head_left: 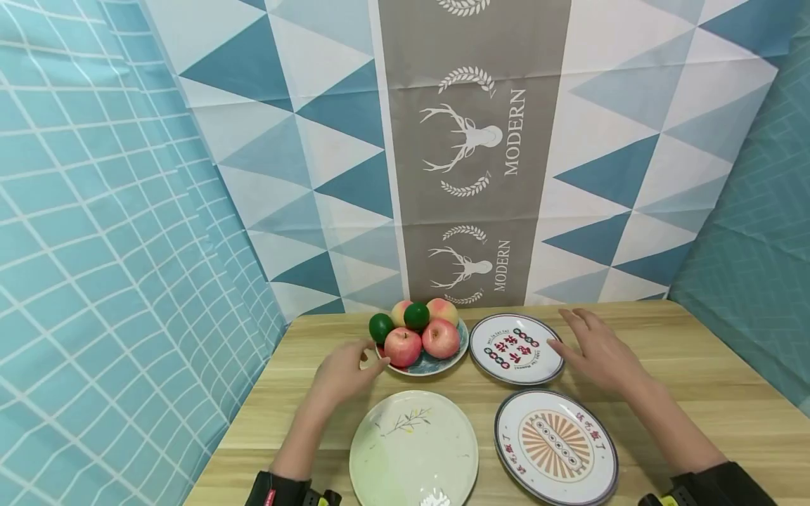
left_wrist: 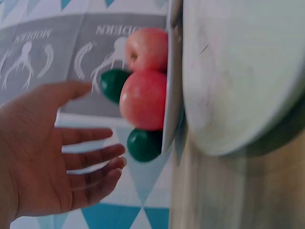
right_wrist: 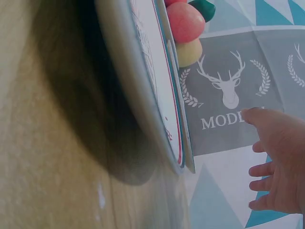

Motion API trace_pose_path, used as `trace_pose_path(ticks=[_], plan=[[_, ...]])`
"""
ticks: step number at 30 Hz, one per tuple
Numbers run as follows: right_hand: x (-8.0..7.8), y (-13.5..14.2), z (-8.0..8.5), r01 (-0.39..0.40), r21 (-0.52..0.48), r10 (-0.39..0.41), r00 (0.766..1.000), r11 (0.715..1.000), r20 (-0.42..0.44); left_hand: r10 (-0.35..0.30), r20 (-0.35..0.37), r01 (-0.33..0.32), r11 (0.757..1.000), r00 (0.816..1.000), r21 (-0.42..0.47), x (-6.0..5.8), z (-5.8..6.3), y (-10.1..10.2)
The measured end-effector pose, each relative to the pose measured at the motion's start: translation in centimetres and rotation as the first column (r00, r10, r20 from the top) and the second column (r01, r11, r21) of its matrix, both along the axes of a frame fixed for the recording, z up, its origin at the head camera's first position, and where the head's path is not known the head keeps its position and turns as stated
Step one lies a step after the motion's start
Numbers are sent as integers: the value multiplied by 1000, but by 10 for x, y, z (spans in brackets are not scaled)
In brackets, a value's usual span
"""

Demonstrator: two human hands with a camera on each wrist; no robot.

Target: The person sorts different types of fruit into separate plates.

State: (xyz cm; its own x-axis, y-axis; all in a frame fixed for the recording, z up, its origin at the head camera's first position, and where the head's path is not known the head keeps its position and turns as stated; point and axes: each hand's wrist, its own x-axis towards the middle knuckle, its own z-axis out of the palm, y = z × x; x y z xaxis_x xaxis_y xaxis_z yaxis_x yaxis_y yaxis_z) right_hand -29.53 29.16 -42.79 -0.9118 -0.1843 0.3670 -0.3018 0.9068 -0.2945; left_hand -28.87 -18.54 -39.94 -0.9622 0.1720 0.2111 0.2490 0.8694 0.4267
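Observation:
In the head view my left hand [head_left: 344,374] is at the left side of a blue-patterned plate [head_left: 436,365] that bears fruit. Its fingers are spread and relaxed, near a red apple [head_left: 403,347] and a green fruit [head_left: 381,327]. Another red apple [head_left: 441,338], a second dark green fruit [head_left: 416,316] and peach-coloured fruits [head_left: 442,310] share that plate. On the right, my right hand [head_left: 601,351] hovers with extended fingers beside a white plate with red lettering [head_left: 536,365]. Nothing is in either palm in the left wrist and right wrist views.
A pale green plate with a floral sprig [head_left: 414,450] lies at the front, left of a white plate with a sunburst print [head_left: 557,446]. The wooden table [head_left: 278,400] meets a patterned cloth [head_left: 468,211] at the back, with a blue checked cloth [head_left: 95,246] on the left.

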Motion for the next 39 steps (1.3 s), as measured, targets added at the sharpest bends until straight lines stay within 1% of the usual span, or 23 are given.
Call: trace_pose_path(ticks=[3, 5, 7, 8, 11, 13, 16, 18, 21, 24, 26, 29, 32, 37, 39], plan=[[0, -4, -1, -6, -1, 6, 1000, 1000, 20, 35, 83, -37, 999, 996, 20, 10, -3, 2], [0, -7, -2, -11, -1, 11, 1000, 1000, 29, 49, 153, -54, 998, 987, 32, 16, -5, 2], [0, -9, -4, -16, 0, 16, 999, 1000, 30, 45, 208, -55, 998, 977, 44, 20, -9, 2], [0, -10, -4, -19, 1, 19, 999, 1000, 29, 32, 230, -46, 997, 973, 55, 22, -11, 3], [0, -11, -6, -28, 11, 27, 999, 1000, 29, -16, 264, -6, 997, 964, 81, 24, -17, 4], [0, -12, -8, -33, 14, 33, 999, 999, 32, -49, 283, 23, 995, 958, 94, 25, -21, 5], [0, -15, -9, -38, 10, 38, 999, 999, 32, -81, 315, 47, 992, 946, 115, 24, -26, 5], [1, -18, -9, -38, 6, 37, 999, 999, 29, -99, 325, 56, 989, 941, 137, 23, -30, 3], [0, -26, -7, -39, 3, 39, 999, 999, 34, -118, 326, 66, 984, 938, 165, 21, -36, -2], [-1, -34, -5, -47, 8, 47, 998, 999, 45, -130, 325, 76, 982, 937, 174, 18, -40, -8], [-2, -38, -4, -52, 3, 52, 998, 999, 47, -137, 330, 84, 982, 934, 171, 16, -41, -11], [-3, -44, -2, -59, 5, 59, 997, 998, 41, -162, 335, 108, 979, 928, 173, 12, -42, -12], [-5, -51, 1, -83, 4, 83, 996, 997, 33, -195, 332, 138, 973, 923, 186, 10, -42, -14], [-12, -68, 6, -135, 12, 135, 991, 991, -5, -242, 339, 170, 958, 909, 230, 10, -43, -20], [-15, -76, 9, -149, 18, 149, 989, 989, -10, -247, 350, 168, 956, 904, 241, 11, -44, -22]])
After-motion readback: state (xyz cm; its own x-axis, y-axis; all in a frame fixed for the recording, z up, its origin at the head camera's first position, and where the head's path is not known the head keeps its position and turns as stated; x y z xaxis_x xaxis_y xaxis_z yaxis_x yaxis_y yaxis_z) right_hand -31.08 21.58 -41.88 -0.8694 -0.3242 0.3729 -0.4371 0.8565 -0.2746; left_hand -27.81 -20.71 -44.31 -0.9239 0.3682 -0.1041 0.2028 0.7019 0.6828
